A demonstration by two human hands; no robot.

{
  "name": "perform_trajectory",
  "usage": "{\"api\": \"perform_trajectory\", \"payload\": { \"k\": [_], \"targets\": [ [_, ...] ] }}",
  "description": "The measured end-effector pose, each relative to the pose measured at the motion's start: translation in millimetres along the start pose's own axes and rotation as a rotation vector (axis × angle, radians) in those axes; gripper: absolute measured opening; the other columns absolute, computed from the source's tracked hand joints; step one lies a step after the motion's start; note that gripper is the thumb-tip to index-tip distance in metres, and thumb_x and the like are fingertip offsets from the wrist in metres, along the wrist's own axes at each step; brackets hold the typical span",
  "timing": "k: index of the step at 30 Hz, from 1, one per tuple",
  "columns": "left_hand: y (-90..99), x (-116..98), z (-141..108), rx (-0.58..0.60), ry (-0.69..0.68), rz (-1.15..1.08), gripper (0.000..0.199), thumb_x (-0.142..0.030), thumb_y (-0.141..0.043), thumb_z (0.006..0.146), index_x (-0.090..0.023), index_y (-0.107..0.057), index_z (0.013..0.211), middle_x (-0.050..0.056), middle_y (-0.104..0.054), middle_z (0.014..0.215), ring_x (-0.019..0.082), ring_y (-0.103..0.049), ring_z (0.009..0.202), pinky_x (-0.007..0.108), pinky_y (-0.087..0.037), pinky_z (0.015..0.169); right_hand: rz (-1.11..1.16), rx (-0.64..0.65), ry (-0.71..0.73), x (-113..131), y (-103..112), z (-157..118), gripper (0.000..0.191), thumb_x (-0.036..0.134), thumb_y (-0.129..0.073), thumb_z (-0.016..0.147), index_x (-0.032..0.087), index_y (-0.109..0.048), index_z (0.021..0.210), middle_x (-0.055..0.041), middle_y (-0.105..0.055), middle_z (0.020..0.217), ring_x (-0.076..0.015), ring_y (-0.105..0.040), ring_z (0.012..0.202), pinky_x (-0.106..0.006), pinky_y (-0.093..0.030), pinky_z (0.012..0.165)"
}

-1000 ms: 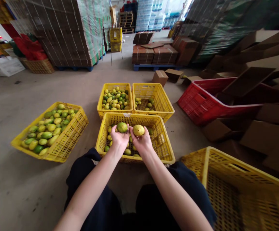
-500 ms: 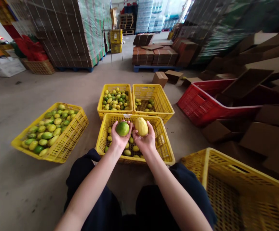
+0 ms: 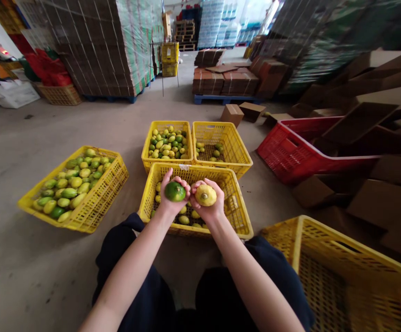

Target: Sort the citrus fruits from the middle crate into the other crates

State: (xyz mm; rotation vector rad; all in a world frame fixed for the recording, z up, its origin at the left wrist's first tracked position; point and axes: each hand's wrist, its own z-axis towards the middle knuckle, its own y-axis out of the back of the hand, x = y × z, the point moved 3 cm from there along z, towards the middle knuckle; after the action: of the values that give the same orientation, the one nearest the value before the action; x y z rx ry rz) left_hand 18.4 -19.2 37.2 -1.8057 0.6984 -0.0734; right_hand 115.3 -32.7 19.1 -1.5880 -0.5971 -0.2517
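Observation:
My left hand (image 3: 171, 201) is wrapped round a green fruit (image 3: 175, 191). Beside it my right hand (image 3: 214, 206) holds a yellow fruit (image 3: 205, 195), its stem end facing up toward me. The fingertips of both hands are close together. Both hands are above the near yellow crate (image 3: 239, 203), in which several yellow-green fruits (image 3: 183, 220) lie; the hands hide part of them. Behind it stand two more yellow crates: the left one (image 3: 168, 161) holds many fruits, the right one (image 3: 239, 159) only some at its left and bottom.
A tilted yellow crate (image 3: 99, 203) full of fruit is at the left. A large yellow crate (image 3: 338, 249) stands at the lower right, a red crate (image 3: 279, 150) with cardboard boxes (image 3: 387, 198) at the right. Flattened cartons lie on a blue pallet (image 3: 226, 98) further back.
Both fruits have been turned in my hands; the yellow one now shows its stem end instead of its side. The fruits sit slightly lower in the view.

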Motion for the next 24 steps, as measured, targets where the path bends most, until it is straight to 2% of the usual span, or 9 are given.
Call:
{"api": "perform_trajectory", "payload": {
  "k": [5, 8, 12, 14, 16, 19, 22, 24],
  "targets": [
    [-1.2, 0, -1, 0.176, 0.045, 0.149, 0.077, -0.045, -0.015, 0.097, -0.018, -0.049, 0.033, 0.004, -0.046, 0.034, 0.010, -0.040, 0.031, 0.021, -0.029, 0.035, -0.033, 0.069, -0.043, 1, -1, -2, 0.028, 0.031, -0.057, 0.072, 0.011, -0.064, 0.055, -0.0041, -0.060, 0.048, -0.0117, -0.052, 0.035, -0.018, -0.035, 0.025],
    [-0.2, 1, -1, 0.237, 0.070, 0.231, 0.081, -0.046, -0.009, 0.096, -0.019, -0.047, 0.029, 0.006, -0.042, 0.031, 0.010, -0.035, 0.028, 0.023, -0.028, 0.036, -0.058, 0.106, -0.071, 3, -3, -3, 0.028, 0.031, -0.056, 0.073, 0.010, -0.064, 0.056, -0.0042, -0.060, 0.048, -0.0117, -0.052, 0.035, -0.018, -0.035, 0.025],
    [-0.4, 1, -2, 0.231, 0.088, 0.203, 0.078, -0.044, -0.013, 0.096, -0.018, -0.046, 0.031, 0.005, -0.043, 0.031, 0.010, -0.037, 0.029, 0.022, -0.030, 0.034, -0.061, 0.111, -0.084, 4, -2, -4, 0.029, 0.031, -0.054, 0.074, 0.011, -0.063, 0.056, -0.0044, -0.061, 0.048, -0.0117, -0.051, 0.034, -0.018, -0.034, 0.024],
    [0.3, 1, 0, 0.171, 0.096, 0.138, 0.071, -0.039, -0.021, 0.097, -0.017, -0.048, 0.035, 0.004, -0.047, 0.035, 0.011, -0.042, 0.031, 0.021, -0.033, 0.034, -0.026, 0.062, -0.084, 3, -1, -3, 0.028, 0.031, -0.054, 0.076, 0.012, -0.063, 0.057, -0.0048, -0.062, 0.049, -0.0120, -0.052, 0.036, -0.018, -0.036, 0.025],
    [2.5, 0, 3, 0.067, 0.067, 0.030, 0.060, -0.032, -0.028, 0.096, -0.016, -0.055, 0.045, 0.003, -0.055, 0.043, 0.011, -0.052, 0.038, 0.020, -0.041, 0.038, 0.050, -0.038, -0.071, 1, 2, -2, 0.025, 0.030, -0.054, 0.079, 0.012, -0.064, 0.064, -0.0052, -0.065, 0.055, -0.0125, -0.057, 0.042, -0.018, -0.043, 0.031],
    [6.6, -4, 8, -0.055, -0.039, -0.179, 0.046, -0.027, -0.028, 0.095, -0.013, -0.066, 0.073, 0.004, -0.068, 0.065, 0.012, -0.066, 0.061, 0.019, -0.053, 0.054, 0.189, -0.199, 0.003, 2, 3, -2, 0.020, 0.031, -0.054, 0.085, 0.015, -0.065, 0.079, -0.0052, -0.071, 0.069, -0.0148, -0.067, 0.062, -0.023, -0.057, 0.053],
    [7.8, -6, 12, -0.064, -0.045, -0.275, 0.041, -0.028, -0.028, 0.095, -0.009, -0.063, 0.108, 0.009, -0.070, 0.082, 0.014, -0.069, 0.078, 0.019, -0.056, 0.062, 0.258, -0.268, 0.087, 6, 2, -2, 0.019, 0.032, -0.055, 0.087, 0.016, -0.065, 0.090, -0.0052, -0.074, 0.083, -0.0184, -0.069, 0.083, -0.031, -0.060, 0.073],
    [7.1, -6, 13, -0.049, -0.030, -0.274, 0.041, -0.028, -0.032, 0.095, -0.009, -0.055, 0.123, 0.010, -0.070, 0.086, 0.016, -0.069, 0.085, 0.018, -0.056, 0.062, 0.261, -0.276, 0.096, 9, 1, -3, 0.019, 0.031, -0.056, 0.087, 0.015, -0.064, 0.092, -0.0061, -0.074, 0.087, -0.0199, -0.069, 0.088, -0.034, -0.060, 0.077]
  ]
}}
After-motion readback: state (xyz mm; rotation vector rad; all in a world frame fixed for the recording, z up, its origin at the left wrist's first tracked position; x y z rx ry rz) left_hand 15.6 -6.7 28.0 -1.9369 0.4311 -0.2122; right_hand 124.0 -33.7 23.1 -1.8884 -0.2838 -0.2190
